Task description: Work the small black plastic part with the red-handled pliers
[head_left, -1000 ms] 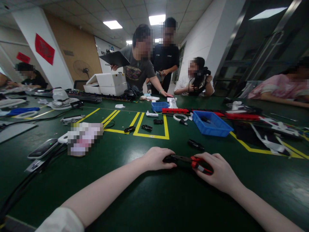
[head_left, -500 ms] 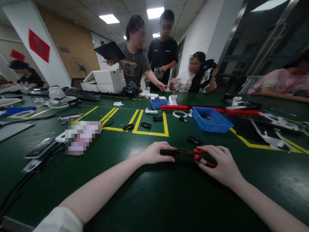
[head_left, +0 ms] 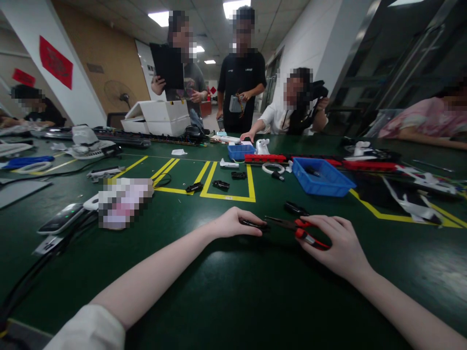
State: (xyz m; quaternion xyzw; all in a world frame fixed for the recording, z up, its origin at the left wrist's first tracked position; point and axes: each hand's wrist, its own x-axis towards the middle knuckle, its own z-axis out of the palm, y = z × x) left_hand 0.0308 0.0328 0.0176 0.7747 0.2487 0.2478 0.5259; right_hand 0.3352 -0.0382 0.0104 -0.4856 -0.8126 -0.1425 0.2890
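My left hand [head_left: 239, 224] pinches a small black part [head_left: 254, 224] between thumb and fingers, just over the green table [head_left: 226, 291]. In my right hand [head_left: 333, 243] are red-handled pliers [head_left: 306, 232], their dark jaws pointing left toward the black part, with a narrow gap between them. The jaws look slightly parted. Another black part [head_left: 295, 209] lies behind the pliers. Farther back, similar black parts [head_left: 221, 184] rest in and beside a yellow-taped rectangle [head_left: 251, 187].
A blue tray [head_left: 324, 184] holds a dark item at the right, near red strips [head_left: 265, 158]. Toward the left lie a phone-like device [head_left: 61, 218], a blurred pinkish item [head_left: 126, 204] and black cables [head_left: 40, 272]. Several people are around the table's far side.
The pliers' jaws have come away from the black part, and the part is tilted differently in my left hand. Across the table, one person raised a black clipboard and another reached onto the table.
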